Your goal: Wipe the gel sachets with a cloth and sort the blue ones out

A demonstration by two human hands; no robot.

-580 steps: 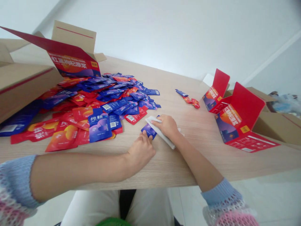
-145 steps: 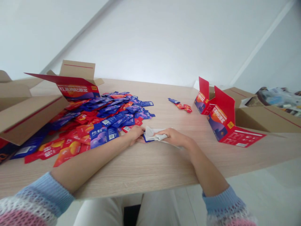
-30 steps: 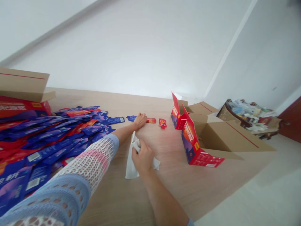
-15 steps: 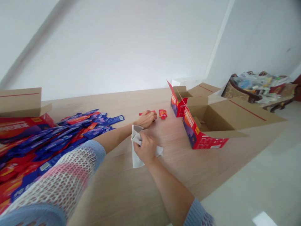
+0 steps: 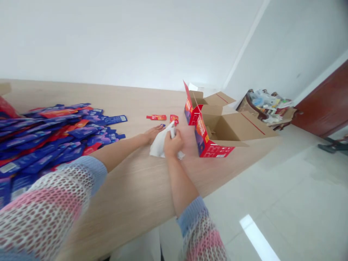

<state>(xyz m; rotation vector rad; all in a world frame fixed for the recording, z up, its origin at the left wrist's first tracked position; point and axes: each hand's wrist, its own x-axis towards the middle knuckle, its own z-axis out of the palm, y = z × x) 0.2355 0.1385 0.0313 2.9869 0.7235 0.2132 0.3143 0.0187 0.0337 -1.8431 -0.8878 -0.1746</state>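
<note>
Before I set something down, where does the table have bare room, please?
Bare: the table between both forearms, down to its front edge; also the far strip between the red pouches and the wall. Crowded: left, at the pouch pile; middle, where the right hand holds the white cloth beside the left hand; right, at the open boxes.
</note>
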